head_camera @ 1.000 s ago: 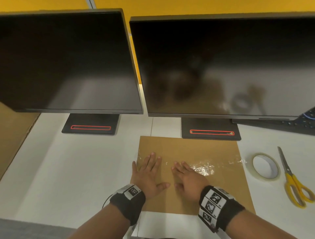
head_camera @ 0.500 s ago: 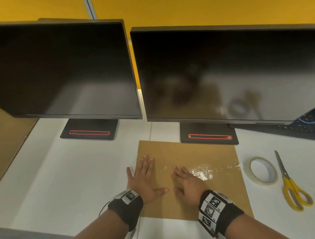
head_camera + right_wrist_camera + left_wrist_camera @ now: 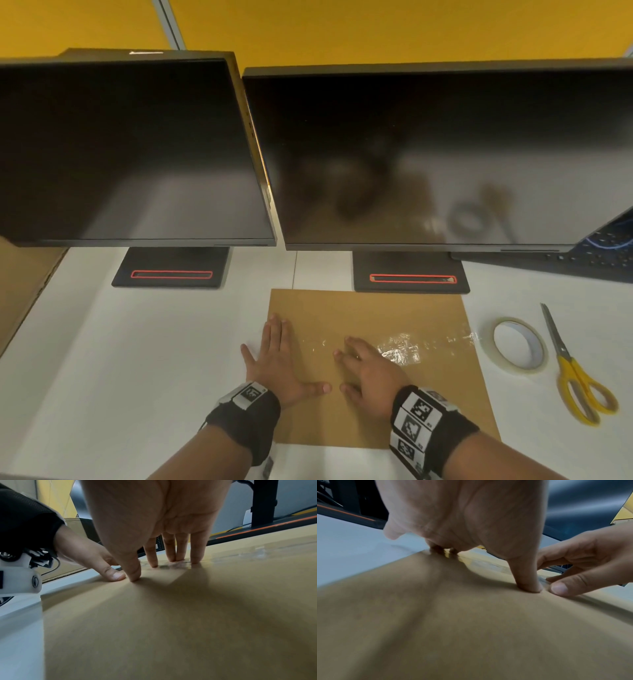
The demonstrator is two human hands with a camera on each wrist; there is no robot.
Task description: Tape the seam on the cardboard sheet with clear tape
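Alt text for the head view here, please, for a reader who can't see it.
Both hands, left hand and right hand, press flat on a brown cardboard sheet along a strip of clear tape. A tape roll and yellow scissors lie to its right on the white desk, under two dark monitors.

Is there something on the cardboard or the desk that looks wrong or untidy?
Yes: the clear tape on the cardboard sheet is crinkled and shiny right of the right hand, and its end overhangs the sheet's right edge. The tape roll and scissors lie tidy.
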